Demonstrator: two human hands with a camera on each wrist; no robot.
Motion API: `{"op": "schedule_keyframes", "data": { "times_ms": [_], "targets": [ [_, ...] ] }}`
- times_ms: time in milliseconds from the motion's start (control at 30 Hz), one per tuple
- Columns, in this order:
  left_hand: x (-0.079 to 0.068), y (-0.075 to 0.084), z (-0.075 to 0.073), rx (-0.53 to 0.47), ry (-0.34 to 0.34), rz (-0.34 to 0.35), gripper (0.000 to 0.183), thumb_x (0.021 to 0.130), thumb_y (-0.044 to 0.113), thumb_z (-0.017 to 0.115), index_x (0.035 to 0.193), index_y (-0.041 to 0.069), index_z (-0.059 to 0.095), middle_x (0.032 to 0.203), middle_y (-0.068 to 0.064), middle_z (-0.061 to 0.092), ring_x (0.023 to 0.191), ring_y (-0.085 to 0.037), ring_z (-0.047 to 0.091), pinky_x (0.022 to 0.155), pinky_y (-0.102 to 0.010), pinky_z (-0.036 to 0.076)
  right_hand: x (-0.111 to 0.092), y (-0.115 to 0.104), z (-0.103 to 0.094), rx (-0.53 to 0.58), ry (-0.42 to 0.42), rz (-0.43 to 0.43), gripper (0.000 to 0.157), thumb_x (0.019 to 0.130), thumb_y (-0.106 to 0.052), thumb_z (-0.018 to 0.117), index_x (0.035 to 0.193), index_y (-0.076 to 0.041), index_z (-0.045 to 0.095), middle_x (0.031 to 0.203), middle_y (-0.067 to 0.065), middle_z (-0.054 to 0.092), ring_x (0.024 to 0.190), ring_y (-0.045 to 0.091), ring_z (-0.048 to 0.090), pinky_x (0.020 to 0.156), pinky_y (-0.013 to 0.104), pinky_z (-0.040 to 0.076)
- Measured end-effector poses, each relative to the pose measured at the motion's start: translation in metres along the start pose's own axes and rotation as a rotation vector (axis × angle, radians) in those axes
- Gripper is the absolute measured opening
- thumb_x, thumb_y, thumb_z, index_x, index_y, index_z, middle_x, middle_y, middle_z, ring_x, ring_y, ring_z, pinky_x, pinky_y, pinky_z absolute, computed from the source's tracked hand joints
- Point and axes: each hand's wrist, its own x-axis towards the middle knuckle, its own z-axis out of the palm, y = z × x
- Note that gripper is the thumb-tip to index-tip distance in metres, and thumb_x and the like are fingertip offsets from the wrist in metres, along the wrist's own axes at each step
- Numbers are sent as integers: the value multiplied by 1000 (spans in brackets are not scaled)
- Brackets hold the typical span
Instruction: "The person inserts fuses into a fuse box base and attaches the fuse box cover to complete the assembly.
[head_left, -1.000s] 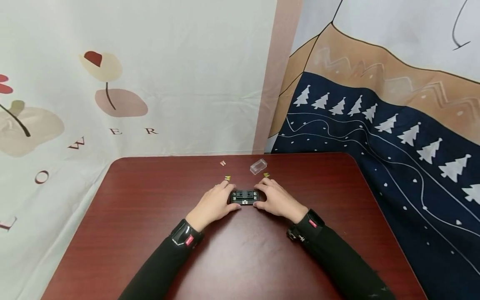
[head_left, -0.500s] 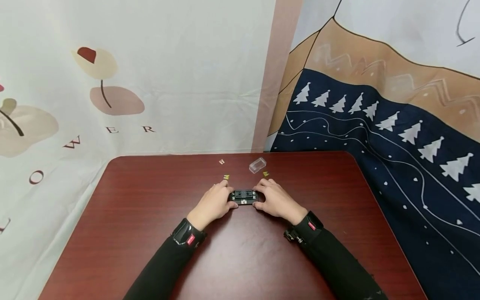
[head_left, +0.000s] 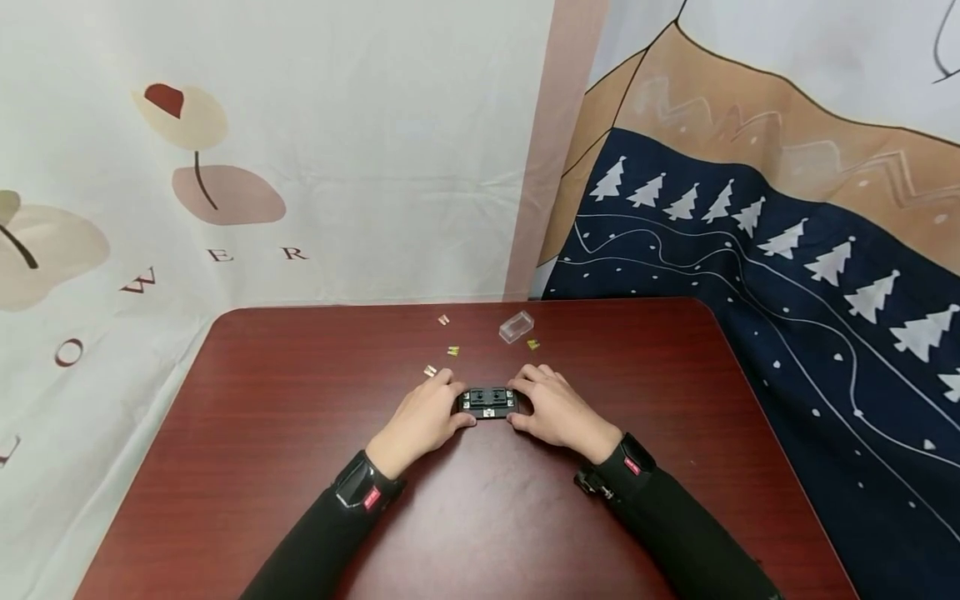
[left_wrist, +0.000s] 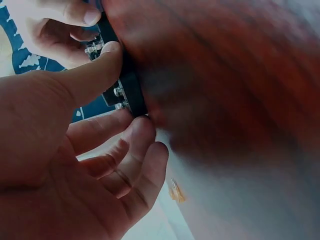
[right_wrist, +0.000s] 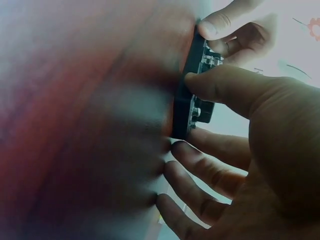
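A small black terminal block (head_left: pixel 488 402) with metal screws along its sides lies on the table between both hands. My left hand (head_left: pixel 421 416) grips its left end, thumb on the near side and fingers on the far side. At the right end my right hand (head_left: pixel 560 409) holds it in the same way. The left wrist view shows the block (left_wrist: pixel 131 90) pinched near its edge, with bright screws standing out from it. Seen from the right wrist, the block (right_wrist: pixel 184 107) has the thumb pressed on its side. The fingers cover parts of both ends.
Beyond the hands lie a clear plastic cover (head_left: pixel 516 327) and several small blade-shaped pieces: a yellow piece (head_left: pixel 453 351), a second yellow piece (head_left: pixel 533 343), a pale piece (head_left: pixel 443 319) and another pale piece (head_left: pixel 430 371) beside the left fingers. The reddish-brown table (head_left: pixel 300 367) meets a hanging cloth at its far edge.
Both hands have drawn the terminal block slightly toward the person. The pale piece by the left fingers, mostly hidden before, now shows. The grip looks the same.
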Motion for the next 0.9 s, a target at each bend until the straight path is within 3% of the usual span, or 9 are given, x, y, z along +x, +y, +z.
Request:
{"op": "schedule_keyframes", "data": {
  "times_ms": [200, 433, 600, 767, 900],
  "targets": [
    [-2, 0, -1, -13, 5, -6, 45, 93, 38, 90, 124, 7, 79, 103, -1, 60, 85, -17, 60, 80, -41, 57, 4, -3, -20, 55, 6, 88, 41, 99, -35, 84, 132, -12, 78, 116, 2, 71, 102, 19, 64, 92, 43, 55],
    [0, -1, -3, 3, 10, 4, 49, 93, 39, 90, 126, 5, 79, 108, -4, 63, 86, -20, 61, 82, -44, 58, 22, 7, -38, 60, 147, 265, 26, 104, -30, 77, 120, -10, 82, 104, 6, 73, 85, 21, 65, 73, 38, 52],
    [0, -1, -3, 6, 6, 0, 51, 93, 40, 90, 127, 5, 79, 108, -4, 64, 86, -20, 63, 83, -45, 59, 40, 22, -37, 73, 233, 372, 18, 104, -28, 76, 106, -11, 84, 96, 9, 77, 80, 27, 68, 67, 42, 52],
    [2, -2, -2, 7, 9, 1, 51, 92, 40, 91, 128, 6, 79, 109, -4, 65, 87, -21, 64, 84, -45, 59, 53, 26, -31, 46, 267, 398, 16, 102, -27, 77, 98, -14, 85, 98, 10, 80, 81, 32, 72, 69, 49, 59],
    [0, -1, -2, -1, 1, -5, 51, 92, 40, 91, 127, 5, 79, 109, -5, 66, 88, -22, 65, 85, -46, 60, 57, 29, -24, 23, 272, 407, 17, 102, -27, 79, 94, -13, 82, 94, 10, 77, 79, 32, 70, 67, 47, 57]
  ]
}}
